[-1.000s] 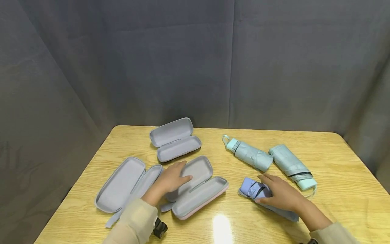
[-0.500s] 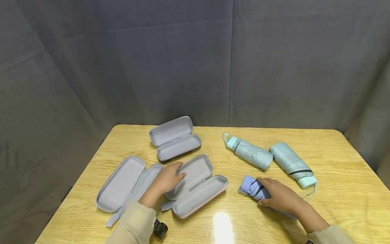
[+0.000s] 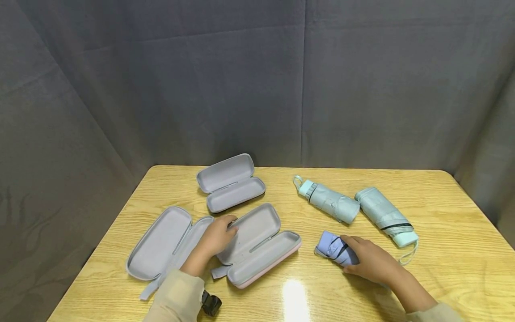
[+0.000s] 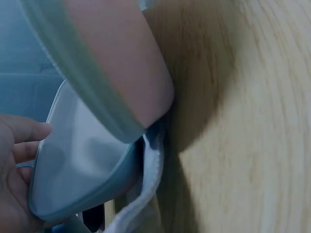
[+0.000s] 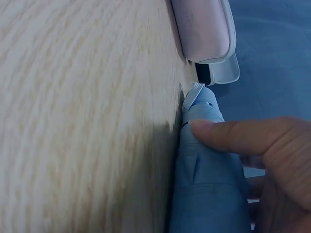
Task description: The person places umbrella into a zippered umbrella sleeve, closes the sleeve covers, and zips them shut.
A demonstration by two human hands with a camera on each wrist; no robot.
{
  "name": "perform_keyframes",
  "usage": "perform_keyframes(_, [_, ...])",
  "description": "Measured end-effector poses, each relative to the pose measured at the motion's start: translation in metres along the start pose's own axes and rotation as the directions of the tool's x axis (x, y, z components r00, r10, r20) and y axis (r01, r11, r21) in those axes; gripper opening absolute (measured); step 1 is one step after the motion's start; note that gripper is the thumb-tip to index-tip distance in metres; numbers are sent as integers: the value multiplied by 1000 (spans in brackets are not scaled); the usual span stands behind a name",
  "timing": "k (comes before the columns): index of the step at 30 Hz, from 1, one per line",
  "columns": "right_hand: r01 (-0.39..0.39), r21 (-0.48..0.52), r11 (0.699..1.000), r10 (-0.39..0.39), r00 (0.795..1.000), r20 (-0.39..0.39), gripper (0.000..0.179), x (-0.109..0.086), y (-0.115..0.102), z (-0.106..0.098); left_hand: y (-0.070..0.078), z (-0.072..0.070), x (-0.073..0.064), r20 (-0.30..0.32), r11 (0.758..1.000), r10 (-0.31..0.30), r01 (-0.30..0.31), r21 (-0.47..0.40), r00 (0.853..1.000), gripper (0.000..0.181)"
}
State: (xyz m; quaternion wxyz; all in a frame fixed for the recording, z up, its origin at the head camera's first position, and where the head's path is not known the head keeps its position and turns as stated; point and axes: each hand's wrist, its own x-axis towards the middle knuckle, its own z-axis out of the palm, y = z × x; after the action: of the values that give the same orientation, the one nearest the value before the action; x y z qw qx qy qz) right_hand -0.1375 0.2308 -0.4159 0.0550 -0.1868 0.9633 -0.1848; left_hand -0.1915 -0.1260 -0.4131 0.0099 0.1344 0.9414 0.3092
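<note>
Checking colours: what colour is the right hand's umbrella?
The umbrella is periwinkle blue, clearest in the head view.

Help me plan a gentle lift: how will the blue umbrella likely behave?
The blue umbrella likely lifts as one fairly stiff bundle, being folded and banded. Its creased fabric may give slightly when squeezed. The narrow end strap will probably flop.

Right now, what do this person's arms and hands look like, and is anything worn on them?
The left hand and right hand are bare, with no gloves. Both arms wear plain beige sleeves: the left sleeve and the right sleeve. A boxy black device sits at the left wrist.
</note>
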Motion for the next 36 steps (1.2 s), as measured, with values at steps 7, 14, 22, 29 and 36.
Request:
perform_keyframes(7, [10, -43, 999, -11, 1000, -27, 76, -4, 2, -1, -4, 3, 0, -68, 999, 9, -12, -45, 998, 24])
perform_keyframes(14, [-21, -50, 999, 20, 1000, -23, 77, -5, 1, -3, -3, 5, 1, -105, 995, -26, 15, -103, 994, 21])
perform_keyframes(22, [-27, -12, 1000, 26, 999, -28, 77, -8, 3, -1, -4, 7, -4, -103, 981, -93, 73, -180, 990, 22])
perform_keyframes(29, [-60, -30, 998, 60, 998, 0, 77, -10, 0, -4, -6, 8, -7, -96, 983, -78, 61, -172, 992, 24])
perform_keyframes(36, [-79, -74, 994, 78, 997, -13, 75, -10, -4, -6, -7, 7, -6, -93, 980, -105, 88, -177, 990, 23])
